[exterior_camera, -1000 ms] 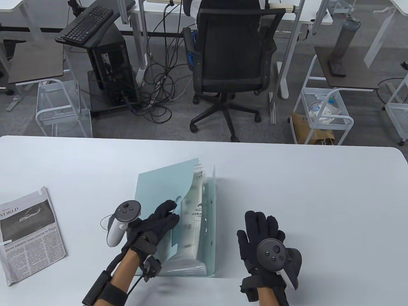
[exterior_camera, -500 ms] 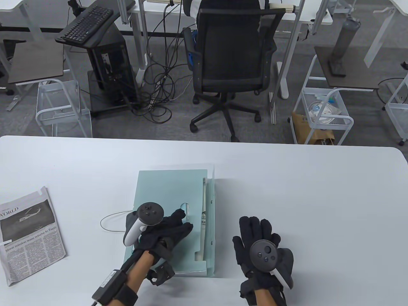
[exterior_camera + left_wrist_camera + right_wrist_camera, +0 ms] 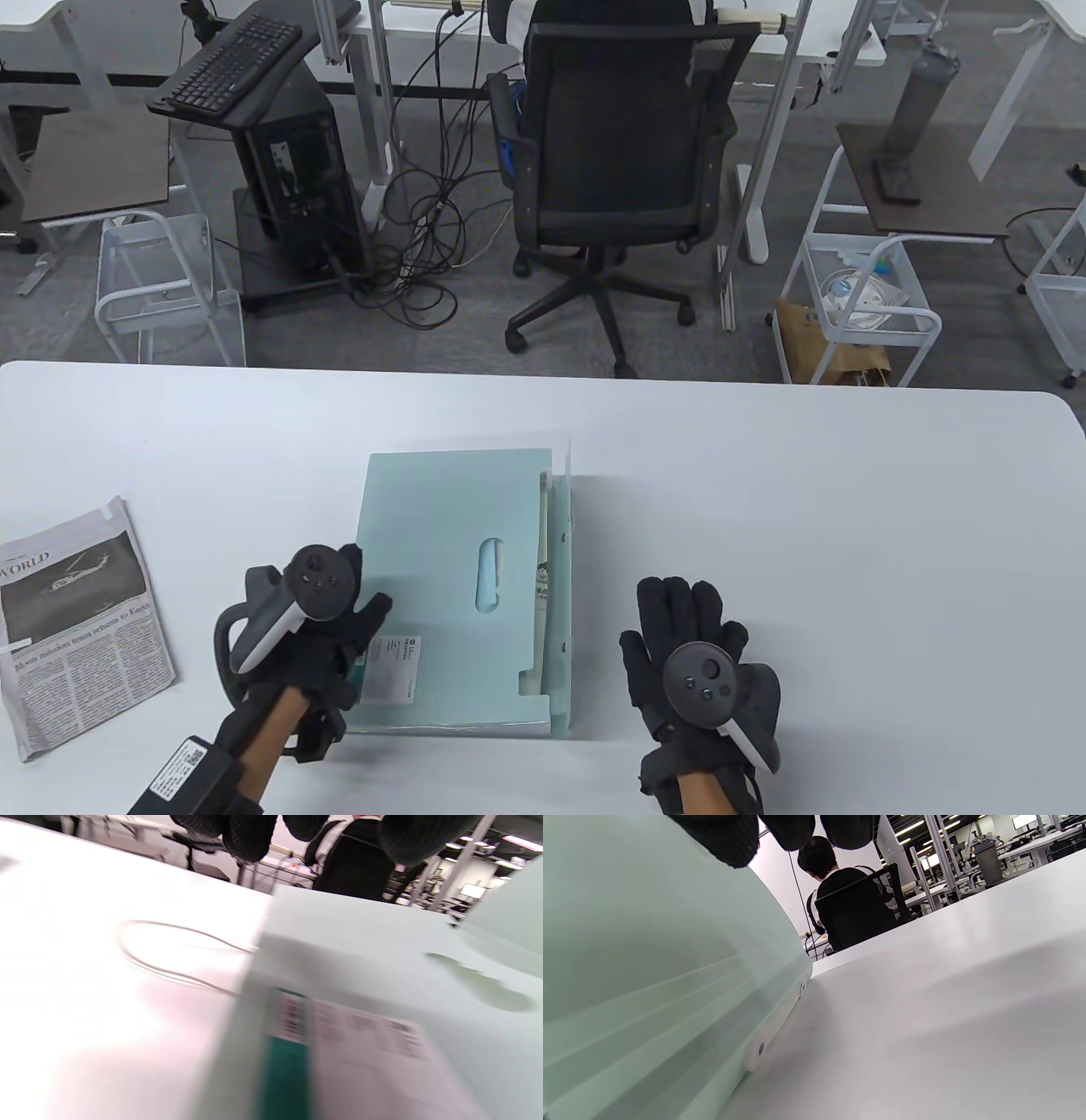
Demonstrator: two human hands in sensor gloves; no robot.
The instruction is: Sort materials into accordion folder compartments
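The newspaper point(image 3: 81, 624) lies left of my left hand point(image 3: 327, 632), long axis running away from me. That hand hovers relaxed over the closed folder point(image 3: 462, 586); my right hand point(image 3: 691, 649) rests flat, farther off.

Blurred pale-green folder point(image 3: 382, 955) (label point(image 3: 360, 1052) unreadable) beside a thin cord loop point(image 3: 169, 950).

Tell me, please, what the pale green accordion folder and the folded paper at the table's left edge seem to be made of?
The pale green accordion folder looks like thin, semi-matte plastic sheet: smooth, slightly translucent at its edges, with a die-cut slot and riveted side. The folded newspaper looks like matte, greyish newsprint with printed columns and a photograph.
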